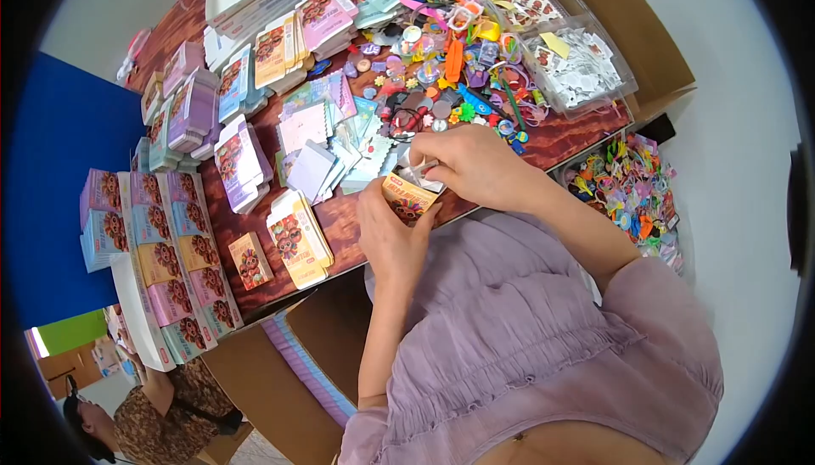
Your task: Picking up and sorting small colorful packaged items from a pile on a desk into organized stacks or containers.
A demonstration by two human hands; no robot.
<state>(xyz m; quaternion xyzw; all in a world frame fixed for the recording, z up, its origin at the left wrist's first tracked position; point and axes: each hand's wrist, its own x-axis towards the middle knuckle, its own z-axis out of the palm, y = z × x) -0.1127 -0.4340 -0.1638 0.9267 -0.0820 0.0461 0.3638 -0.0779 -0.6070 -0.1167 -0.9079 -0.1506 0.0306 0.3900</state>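
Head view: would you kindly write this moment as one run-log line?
left hand: holds small yellow cardboard box | right hand: at its upper edge | nearby: multicoloured plastic trinkets

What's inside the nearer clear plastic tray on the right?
Many small, mostly white pieces lie in the clear tray, with a yellow slip on top. Whatever lies beneath that top layer is covered.

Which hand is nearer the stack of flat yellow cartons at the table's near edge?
Left. The left hand, holding a small open box, is right of the cartons; the right hand is farther right, at that box's opening.
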